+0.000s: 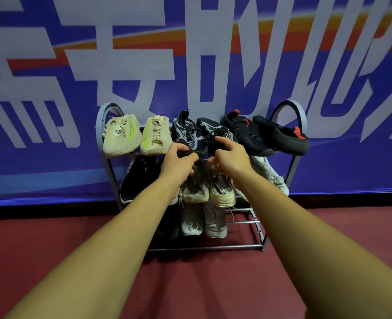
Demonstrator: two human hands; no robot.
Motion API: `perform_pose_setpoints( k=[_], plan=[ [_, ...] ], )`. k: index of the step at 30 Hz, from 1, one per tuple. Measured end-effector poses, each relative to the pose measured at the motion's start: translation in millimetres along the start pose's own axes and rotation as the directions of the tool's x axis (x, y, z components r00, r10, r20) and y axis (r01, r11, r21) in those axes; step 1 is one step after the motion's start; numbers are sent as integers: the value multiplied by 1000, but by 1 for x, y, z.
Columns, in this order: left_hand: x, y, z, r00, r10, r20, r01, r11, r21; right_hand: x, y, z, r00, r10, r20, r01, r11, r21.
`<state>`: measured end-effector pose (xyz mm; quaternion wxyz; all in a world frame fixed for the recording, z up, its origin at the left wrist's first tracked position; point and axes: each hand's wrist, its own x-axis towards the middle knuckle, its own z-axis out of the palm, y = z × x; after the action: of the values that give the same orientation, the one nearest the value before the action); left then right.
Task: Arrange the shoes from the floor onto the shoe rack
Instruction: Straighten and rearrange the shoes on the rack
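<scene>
The shoe rack (204, 247) is standing nearly full; the grey-black pair (187, 132) is sitting mid top shelf, left hand (178, 158) and right hand (230, 157) curling round its toes. Seemingly squaring it up; next, a gentle release.

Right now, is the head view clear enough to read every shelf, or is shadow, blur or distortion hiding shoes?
Head view: top shelf evenly lit, grey-black pair fairly sharp; lower shelves shadowed, the black shoe at middle left a dark mass; wide-angle stretches the forearms toward the corners; no glare.
</scene>
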<state>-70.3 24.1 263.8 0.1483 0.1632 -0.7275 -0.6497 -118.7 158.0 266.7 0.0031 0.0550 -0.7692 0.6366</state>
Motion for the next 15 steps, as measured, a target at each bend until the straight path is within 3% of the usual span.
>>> perform_pose_setpoints(
  k=[5, 10, 15],
  plan=[
    [0, 0, 8, 1000, -30, -3, 29, 995, -100, 3, 15, -11, 995, -51, -87, 41, 992, -120],
    [6, 4, 14, 999, -46, -25, 42, 988, -145, 2, 17, -17, 994, -30, -102, 20, 995, -100],
    [10, 5, 17, 999, -41, 7, 42, 993, -112, 18, 13, -13, 993, 73, -97, -56, 985, 162]
  ],
)
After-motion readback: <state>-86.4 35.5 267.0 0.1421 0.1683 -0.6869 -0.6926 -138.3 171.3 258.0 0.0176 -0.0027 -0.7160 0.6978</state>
